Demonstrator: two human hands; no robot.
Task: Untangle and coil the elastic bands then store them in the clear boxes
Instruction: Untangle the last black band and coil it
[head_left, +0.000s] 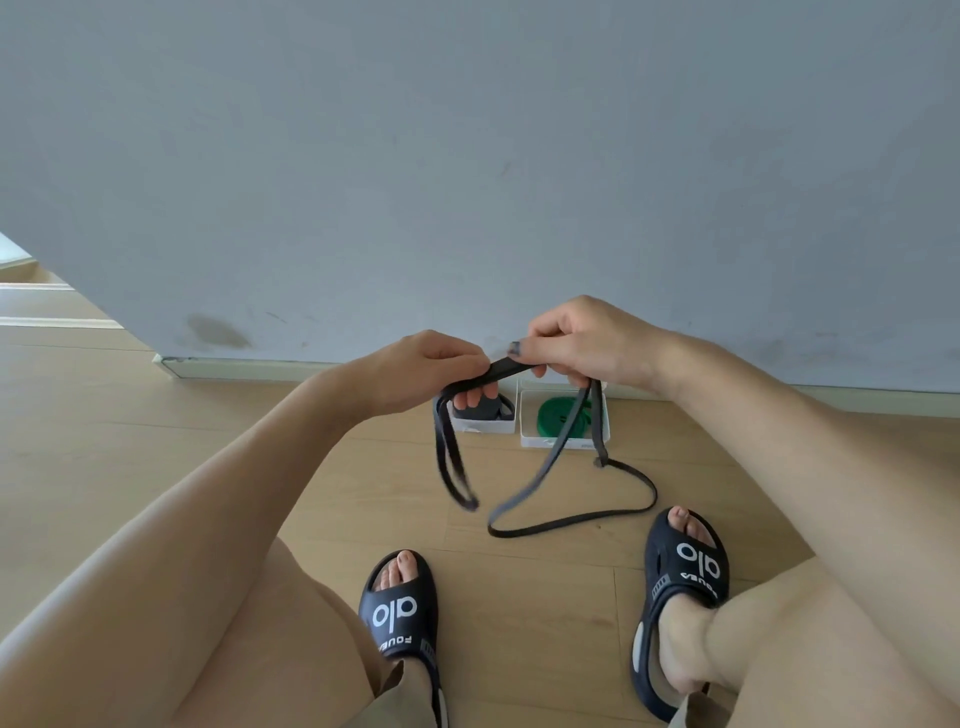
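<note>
A long black elastic band hangs between both hands above the wooden floor. My left hand pinches one stretch of it, with a short loop dangling below. My right hand grips the band a little to the right; from it two strands drop, and a wide loop lies on the floor. Behind the hands, against the wall, stand two clear boxes. The left box holds a dark coiled band. The right box holds a green coiled band.
A grey wall rises right behind the boxes, with a white skirting along its foot. My two feet in black slides rest on the floor near the lying loop. Wooden flooring stretches off to the left.
</note>
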